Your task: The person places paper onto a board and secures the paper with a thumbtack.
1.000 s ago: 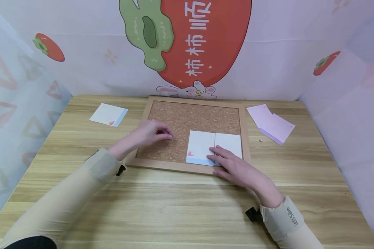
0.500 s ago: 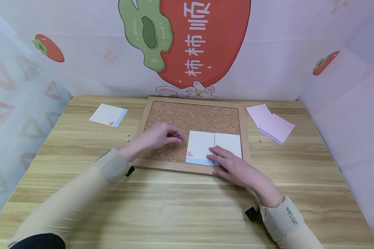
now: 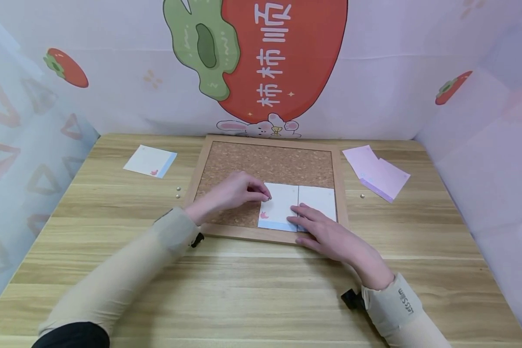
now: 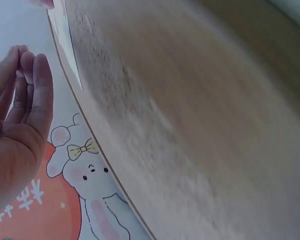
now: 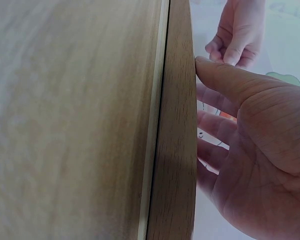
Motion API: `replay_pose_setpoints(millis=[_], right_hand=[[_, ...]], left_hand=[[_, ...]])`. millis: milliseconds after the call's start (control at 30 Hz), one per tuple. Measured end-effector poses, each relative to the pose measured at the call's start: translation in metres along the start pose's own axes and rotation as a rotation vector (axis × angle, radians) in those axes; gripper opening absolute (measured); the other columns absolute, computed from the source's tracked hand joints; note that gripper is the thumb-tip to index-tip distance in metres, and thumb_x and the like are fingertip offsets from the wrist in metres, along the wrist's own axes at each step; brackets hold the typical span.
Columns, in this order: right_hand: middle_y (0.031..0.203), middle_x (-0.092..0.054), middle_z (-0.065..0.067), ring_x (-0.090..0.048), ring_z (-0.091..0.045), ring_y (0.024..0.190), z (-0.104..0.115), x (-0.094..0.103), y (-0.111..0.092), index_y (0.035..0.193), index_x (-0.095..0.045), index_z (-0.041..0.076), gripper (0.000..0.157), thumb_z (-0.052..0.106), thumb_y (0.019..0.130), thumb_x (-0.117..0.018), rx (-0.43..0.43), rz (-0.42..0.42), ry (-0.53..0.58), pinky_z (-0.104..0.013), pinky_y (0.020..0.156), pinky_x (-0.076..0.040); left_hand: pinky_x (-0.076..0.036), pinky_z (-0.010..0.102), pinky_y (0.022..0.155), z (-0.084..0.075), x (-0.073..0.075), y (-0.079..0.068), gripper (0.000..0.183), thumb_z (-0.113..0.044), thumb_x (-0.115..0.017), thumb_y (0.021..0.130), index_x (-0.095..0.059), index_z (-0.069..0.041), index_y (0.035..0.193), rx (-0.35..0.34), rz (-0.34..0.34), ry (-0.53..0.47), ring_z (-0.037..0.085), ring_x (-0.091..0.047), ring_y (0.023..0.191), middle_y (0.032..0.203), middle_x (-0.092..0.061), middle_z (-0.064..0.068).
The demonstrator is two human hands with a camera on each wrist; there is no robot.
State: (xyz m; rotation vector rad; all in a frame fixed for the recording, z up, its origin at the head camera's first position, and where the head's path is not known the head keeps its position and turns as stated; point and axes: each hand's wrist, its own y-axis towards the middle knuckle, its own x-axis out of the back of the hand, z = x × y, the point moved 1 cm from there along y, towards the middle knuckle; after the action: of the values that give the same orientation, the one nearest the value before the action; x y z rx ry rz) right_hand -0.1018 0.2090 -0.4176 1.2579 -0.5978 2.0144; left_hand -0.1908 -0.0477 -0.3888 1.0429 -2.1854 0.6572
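Note:
A wood-framed cork board (image 3: 269, 162) lies on the table with two white notes side by side at its lower right: the left note (image 3: 280, 200) and the right note (image 3: 319, 198). My left hand (image 3: 239, 189) hovers over the left note's left part, thumb and fingertips pinching a small pin (image 3: 269, 197). In the left wrist view the left hand (image 4: 22, 115) has its fingertips together. My right hand (image 3: 326, 232) rests with spread fingers on the right note and across the seam. The right wrist view puts its thumb (image 5: 225, 75) at the frame's edge.
Another white note (image 3: 149, 161) with a blue stripe lies left of the board. Two small pearly pins (image 3: 178, 189) sit near the board's left side. At right are overlapping pink-purple notes (image 3: 384, 176) and one more pearly pin (image 3: 362, 195). A printed backdrop (image 3: 373, 87) stands behind.
My left hand has moved rightward across the cork, carrying the small pin from the bare cork to over the left note. My right hand has stayed in place on the notes.

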Motion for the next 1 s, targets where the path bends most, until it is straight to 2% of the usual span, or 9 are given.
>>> replay_pose_setpoints(millis=[133,333,467,600,800,867,1000], right_hand=[[0.157,-0.043,-0.014,-0.035,-0.034,0.149,0.000,0.000,0.000,0.143,-0.054,0.009,0.053,0.031,0.096,-0.067,0.001,-0.001,-0.005,-0.050,0.119,-0.034],[0.155,-0.044,-0.016,-0.037,-0.037,0.147,0.000,-0.001,0.000,0.142,-0.055,0.006,0.053,0.029,0.096,-0.067,0.028,-0.019,-0.020,-0.051,0.117,-0.036],[0.155,-0.044,-0.016,-0.037,-0.036,0.147,-0.001,-0.002,0.001,0.142,-0.055,0.006,0.052,0.028,0.097,-0.067,0.033,-0.020,-0.019,-0.051,0.117,-0.036],[0.156,-0.043,-0.016,-0.037,-0.036,0.147,-0.001,-0.003,0.001,0.142,-0.054,0.006,0.052,0.028,0.097,-0.067,0.035,-0.021,-0.019,-0.052,0.117,-0.037],[0.156,-0.043,-0.015,-0.037,-0.035,0.147,-0.001,-0.002,0.002,0.142,-0.054,0.007,0.052,0.028,0.096,-0.067,0.028,-0.015,-0.011,-0.051,0.117,-0.037],[0.156,-0.043,-0.015,-0.037,-0.035,0.148,-0.001,-0.002,0.002,0.142,-0.054,0.007,0.053,0.029,0.096,-0.068,0.025,-0.012,-0.012,-0.051,0.117,-0.037],[0.156,-0.043,-0.015,-0.036,-0.035,0.148,-0.001,-0.002,0.001,0.143,-0.054,0.008,0.053,0.029,0.096,-0.068,0.018,-0.012,-0.009,-0.051,0.117,-0.036]], left_hand=[[-0.053,0.033,0.091,-0.001,-0.004,0.006,0.012,-0.026,-0.067,0.096,-0.078,-0.022,0.102,0.021,0.016,-0.017,0.012,-0.064,0.094,0.101,-0.075,-0.006],[-0.049,0.029,0.082,-0.004,-0.013,0.015,0.015,-0.026,-0.063,0.099,-0.076,-0.021,0.103,0.051,0.065,-0.014,0.013,-0.059,0.086,0.094,-0.071,-0.004],[-0.047,0.031,0.084,-0.004,-0.017,0.018,0.016,-0.027,-0.062,0.100,-0.076,-0.022,0.103,0.086,0.092,0.003,0.013,-0.058,0.088,0.095,-0.071,-0.004],[-0.046,0.033,0.089,-0.002,-0.018,0.020,0.013,-0.027,-0.064,0.098,-0.076,-0.022,0.101,0.124,0.091,-0.002,0.015,-0.057,0.092,0.098,-0.072,-0.004],[-0.045,0.034,0.089,-0.001,-0.021,0.024,0.011,-0.030,-0.068,0.096,-0.076,-0.022,0.097,0.116,0.078,0.047,0.014,-0.057,0.092,0.098,-0.073,-0.005],[-0.044,0.031,0.087,-0.001,-0.022,0.025,0.011,-0.030,-0.069,0.095,-0.077,-0.022,0.096,0.113,0.075,0.061,0.013,-0.057,0.090,0.096,-0.073,-0.006],[-0.046,0.025,0.074,-0.002,-0.023,0.026,0.012,-0.029,-0.069,0.095,-0.077,-0.020,0.095,0.132,0.081,0.033,0.010,-0.057,0.076,0.086,-0.070,-0.005]])
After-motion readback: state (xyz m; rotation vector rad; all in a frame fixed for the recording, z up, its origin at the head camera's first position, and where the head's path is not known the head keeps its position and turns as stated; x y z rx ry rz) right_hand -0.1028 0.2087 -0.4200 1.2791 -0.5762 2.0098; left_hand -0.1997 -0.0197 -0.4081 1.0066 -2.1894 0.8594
